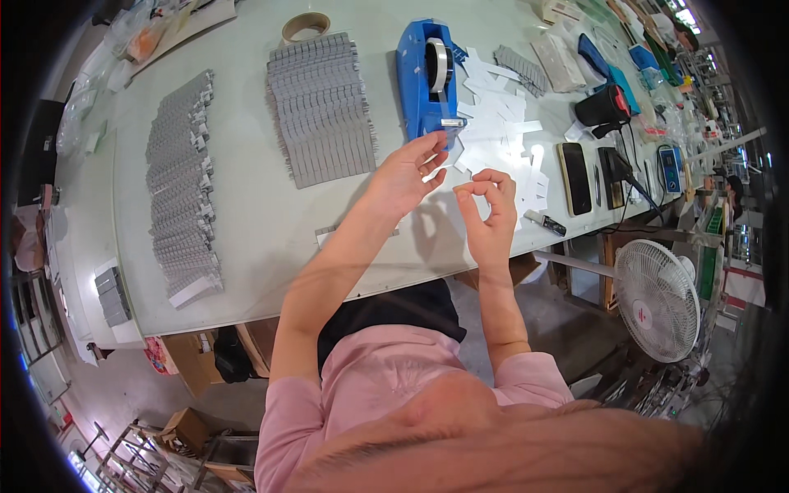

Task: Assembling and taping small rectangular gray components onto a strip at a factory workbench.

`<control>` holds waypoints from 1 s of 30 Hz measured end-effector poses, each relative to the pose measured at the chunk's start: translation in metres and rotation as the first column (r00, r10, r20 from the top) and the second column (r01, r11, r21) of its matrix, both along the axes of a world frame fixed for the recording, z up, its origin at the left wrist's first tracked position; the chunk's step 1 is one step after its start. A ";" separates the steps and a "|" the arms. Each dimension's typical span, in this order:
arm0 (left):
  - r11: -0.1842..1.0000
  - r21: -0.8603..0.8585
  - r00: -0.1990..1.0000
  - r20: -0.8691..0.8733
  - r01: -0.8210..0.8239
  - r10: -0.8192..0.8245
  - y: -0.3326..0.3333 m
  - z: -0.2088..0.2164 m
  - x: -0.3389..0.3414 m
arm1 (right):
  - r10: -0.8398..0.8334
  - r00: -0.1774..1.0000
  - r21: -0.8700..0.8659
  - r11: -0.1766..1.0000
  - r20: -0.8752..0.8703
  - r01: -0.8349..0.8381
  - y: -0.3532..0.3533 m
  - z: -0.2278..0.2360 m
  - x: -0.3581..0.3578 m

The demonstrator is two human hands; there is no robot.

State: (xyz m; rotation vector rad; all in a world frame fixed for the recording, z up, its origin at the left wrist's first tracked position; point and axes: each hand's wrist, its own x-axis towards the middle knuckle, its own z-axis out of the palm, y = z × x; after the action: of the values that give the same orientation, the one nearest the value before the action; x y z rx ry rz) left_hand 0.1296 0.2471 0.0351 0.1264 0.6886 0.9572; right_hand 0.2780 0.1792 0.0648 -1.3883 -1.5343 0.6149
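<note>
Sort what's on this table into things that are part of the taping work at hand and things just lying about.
In use:
left hand at the blue tape dispenser
right hand, fingertips pinched
white paper slips
rows of grey strips

Lying about:
black phone
white fan
brown tape roll
black mug

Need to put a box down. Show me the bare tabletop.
Bare table lies between the two fanned grey stacks, and along the near edge below them. Crowded: white slips right of the blue tape dispenser, where both hands work.
</note>
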 end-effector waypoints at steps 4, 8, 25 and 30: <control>0.999 -0.033 1.000 0.011 -0.026 0.026 0.003 0.014 0.012 | -0.013 1.000 0.021 1.000 0.024 0.012 -0.005 -0.001 0.004; 0.998 0.016 0.995 -0.072 -0.065 0.066 0.000 0.013 0.024 | -0.049 0.984 0.077 0.996 0.171 0.036 -0.009 -0.002 0.004; 0.842 0.292 0.792 -0.302 -0.453 0.531 -0.121 -0.005 -0.027 | 0.132 0.989 -0.164 0.976 -0.060 -0.140 -0.040 -0.018 -0.019; 0.885 0.336 0.712 -0.531 -0.321 0.460 -0.192 -0.007 -0.090 | 0.314 0.940 -0.136 0.934 -0.131 -0.331 -0.059 -0.015 -0.041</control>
State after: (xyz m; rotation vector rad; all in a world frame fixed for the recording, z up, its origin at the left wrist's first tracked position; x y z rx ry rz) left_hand 0.0391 0.0553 0.0285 0.5165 1.2316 1.4336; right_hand 0.2372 0.1206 0.0498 -1.2013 -1.6694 1.0155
